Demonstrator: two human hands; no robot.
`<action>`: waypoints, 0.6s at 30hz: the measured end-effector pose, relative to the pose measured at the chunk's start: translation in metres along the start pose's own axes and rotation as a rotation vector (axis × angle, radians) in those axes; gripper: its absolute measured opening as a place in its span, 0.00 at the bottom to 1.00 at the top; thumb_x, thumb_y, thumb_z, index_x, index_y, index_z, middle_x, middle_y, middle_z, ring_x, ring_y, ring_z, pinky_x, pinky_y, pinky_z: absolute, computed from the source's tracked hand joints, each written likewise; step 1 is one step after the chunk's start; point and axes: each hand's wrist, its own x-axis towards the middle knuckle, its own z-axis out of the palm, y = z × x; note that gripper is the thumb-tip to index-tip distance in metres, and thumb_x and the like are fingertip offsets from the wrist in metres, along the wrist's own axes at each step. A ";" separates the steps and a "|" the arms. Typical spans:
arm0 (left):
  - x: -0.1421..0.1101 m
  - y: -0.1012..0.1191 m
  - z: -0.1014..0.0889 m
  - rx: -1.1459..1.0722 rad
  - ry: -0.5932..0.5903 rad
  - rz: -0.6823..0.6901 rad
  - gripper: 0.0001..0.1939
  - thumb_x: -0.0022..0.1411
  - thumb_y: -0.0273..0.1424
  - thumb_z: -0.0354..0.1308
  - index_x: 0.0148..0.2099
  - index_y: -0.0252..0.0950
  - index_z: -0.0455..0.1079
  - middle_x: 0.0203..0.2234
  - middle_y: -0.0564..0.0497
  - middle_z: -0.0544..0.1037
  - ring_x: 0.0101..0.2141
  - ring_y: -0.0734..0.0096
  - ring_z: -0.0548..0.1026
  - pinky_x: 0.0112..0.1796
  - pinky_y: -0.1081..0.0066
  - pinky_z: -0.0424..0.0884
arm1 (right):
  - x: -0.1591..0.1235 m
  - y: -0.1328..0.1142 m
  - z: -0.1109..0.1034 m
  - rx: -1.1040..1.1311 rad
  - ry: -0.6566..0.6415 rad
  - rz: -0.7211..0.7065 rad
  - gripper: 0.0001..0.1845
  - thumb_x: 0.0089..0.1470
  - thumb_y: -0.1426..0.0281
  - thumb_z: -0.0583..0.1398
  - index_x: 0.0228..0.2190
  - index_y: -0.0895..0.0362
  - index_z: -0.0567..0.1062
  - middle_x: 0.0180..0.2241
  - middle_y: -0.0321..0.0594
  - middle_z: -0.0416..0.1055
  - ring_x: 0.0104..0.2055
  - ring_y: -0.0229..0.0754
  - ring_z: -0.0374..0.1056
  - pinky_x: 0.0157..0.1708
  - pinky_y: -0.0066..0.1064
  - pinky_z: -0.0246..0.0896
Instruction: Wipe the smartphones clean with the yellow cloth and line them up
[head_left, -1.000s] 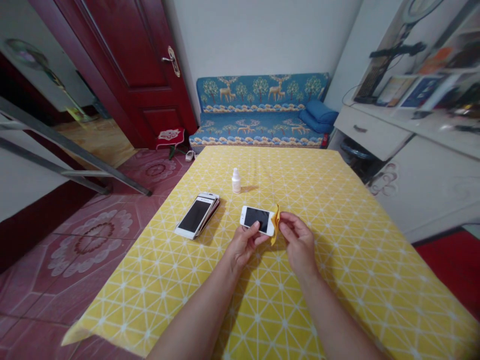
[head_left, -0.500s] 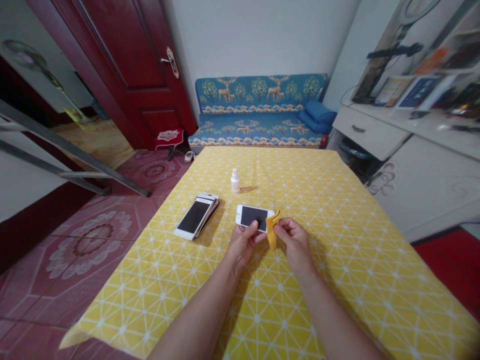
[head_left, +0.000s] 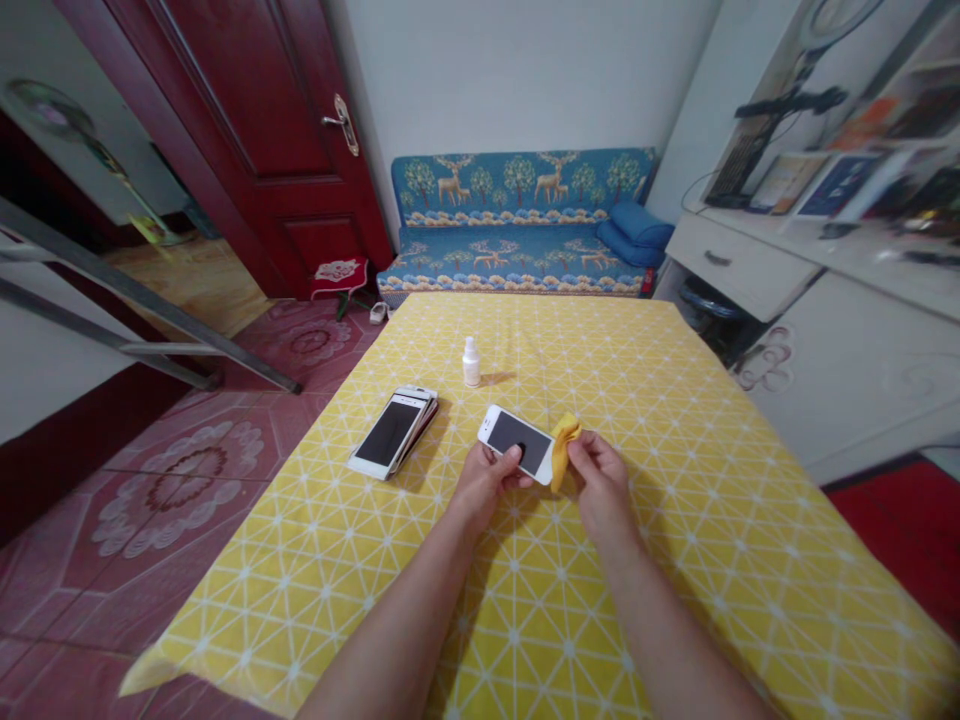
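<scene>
**White phone in my left hand, yellow cloth in my right**

While I look down at the worktop (head_left: 675,560), which has a yellow cover with white triangle lines, I go from the left side to the right. Far left is the dark red door (head_left: 262,150), and below it the floor with red patterned tiles (head_left: 187,470). On the left part of the worktop lies a stack of phones (head_left: 394,430), the top one white with a dark screen, flat and a little turned. Just behind it, toward the middle, a small white bottle (head_left: 471,362) stands upright, apart from the stack.

My left hand (head_left: 480,485) is closed on the white phone (head_left: 519,443); my thumb lies on the near edge of its dark screen and the other fingers are under it. The phone is raised a little above the worktop and tilted, between the stack and my right hand.

My right hand (head_left: 600,480) has the fingers pinched together on a small yellow cloth (head_left: 562,445). The cloth touches the right end of the phone.

Behind the worktop stands a blue sofa with deer and trees (head_left: 521,225), and at the far right a white cabinet with shelves (head_left: 825,260).
</scene>
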 end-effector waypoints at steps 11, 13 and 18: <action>0.001 -0.002 0.002 -0.079 -0.050 0.067 0.27 0.52 0.39 0.67 0.53 0.36 0.69 0.37 0.48 0.77 0.30 0.74 0.73 0.29 0.75 0.70 | 0.020 0.031 -0.023 0.265 0.172 0.177 0.15 0.42 0.56 0.69 0.29 0.53 0.78 0.28 0.36 0.77 0.27 0.42 0.73 0.23 0.33 0.69; 0.000 -0.002 0.003 -0.149 -0.027 0.043 0.26 0.53 0.38 0.66 0.53 0.36 0.69 0.35 0.50 0.76 0.29 0.76 0.72 0.28 0.78 0.68 | 0.020 0.030 -0.022 0.268 0.183 0.156 0.14 0.40 0.58 0.70 0.28 0.53 0.77 0.28 0.35 0.77 0.28 0.43 0.73 0.26 0.34 0.70; 0.002 -0.006 -0.002 -0.354 -0.140 -0.141 0.26 0.53 0.29 0.62 0.55 0.38 0.66 0.20 0.58 0.63 0.17 0.82 0.58 0.18 0.80 0.55 | 0.013 0.015 -0.011 0.253 0.091 0.079 0.12 0.42 0.62 0.69 0.30 0.52 0.76 0.29 0.33 0.76 0.30 0.38 0.72 0.30 0.30 0.68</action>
